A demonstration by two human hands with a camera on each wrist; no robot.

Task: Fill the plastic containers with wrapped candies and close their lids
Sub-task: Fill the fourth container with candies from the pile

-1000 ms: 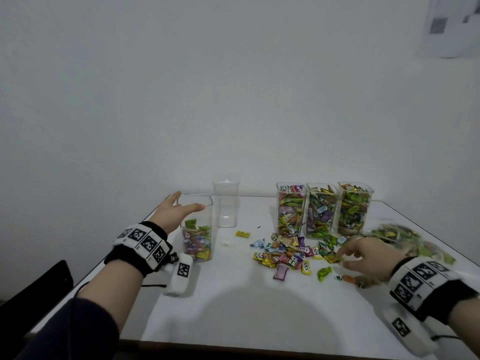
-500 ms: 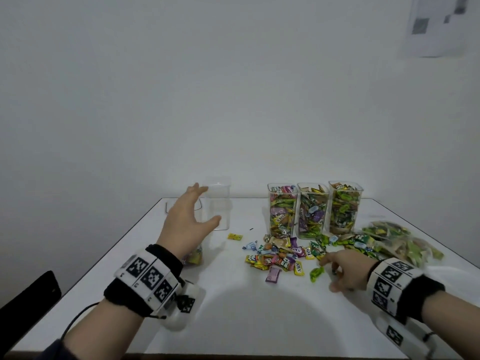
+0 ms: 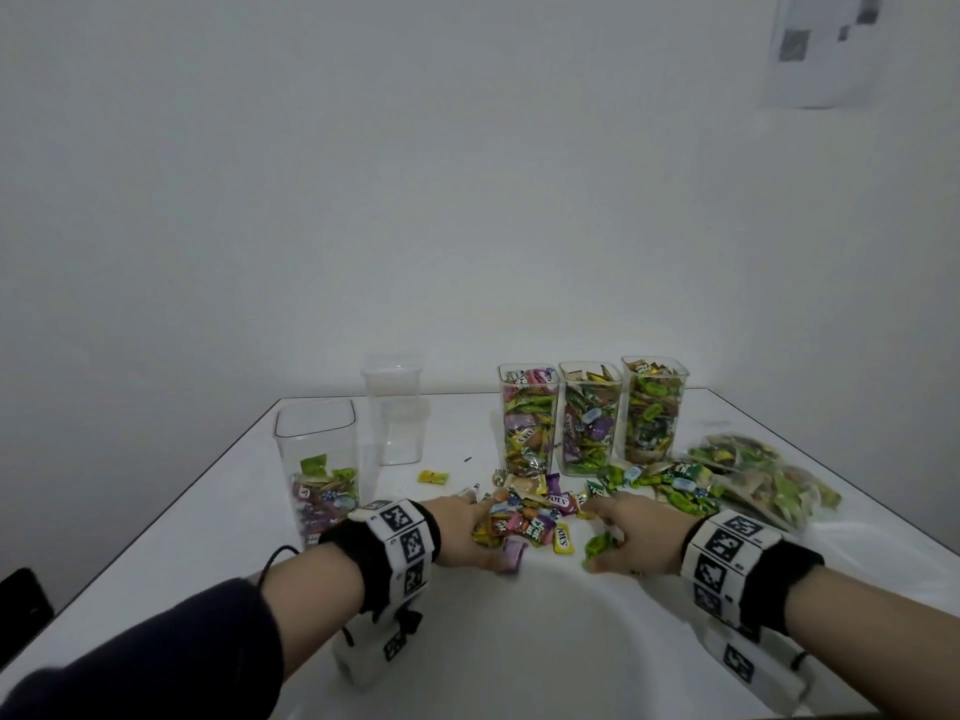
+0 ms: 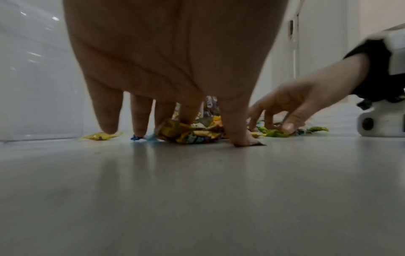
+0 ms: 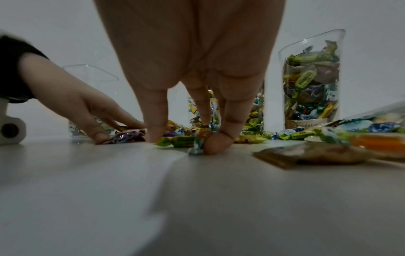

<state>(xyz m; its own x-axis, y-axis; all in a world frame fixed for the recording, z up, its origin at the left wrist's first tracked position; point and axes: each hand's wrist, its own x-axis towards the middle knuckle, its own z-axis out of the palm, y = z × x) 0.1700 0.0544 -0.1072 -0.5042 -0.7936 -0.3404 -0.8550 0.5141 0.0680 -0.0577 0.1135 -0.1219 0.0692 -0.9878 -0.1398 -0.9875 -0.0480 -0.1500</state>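
Note:
A heap of wrapped candies [image 3: 530,517] lies mid-table. My left hand [image 3: 467,527] rests over its left side, fingers straight and spread down around yellow candies [image 4: 190,133], thumb tip on the table. My right hand [image 3: 628,532] is at the heap's right side; its thumb and fingers pinch a small wrapped candy [image 5: 198,142], next to a green candy [image 3: 600,543]. A clear container [image 3: 322,459], about a third full, stands open at the left. Behind it is an empty clear container [image 3: 395,413]. Three full open containers [image 3: 591,418] stand in a row at the back.
Clear bags of candies [image 3: 758,475] lie at the right, near the table [image 3: 519,641] edge. A lone yellow candy [image 3: 434,477] sits between the empty container and the heap. A flat brown packet [image 5: 311,154] lies just right of my right hand.
My left hand left the partly filled container and came down onto the left side of the candy heap. My right hand stayed at the heap's right side.

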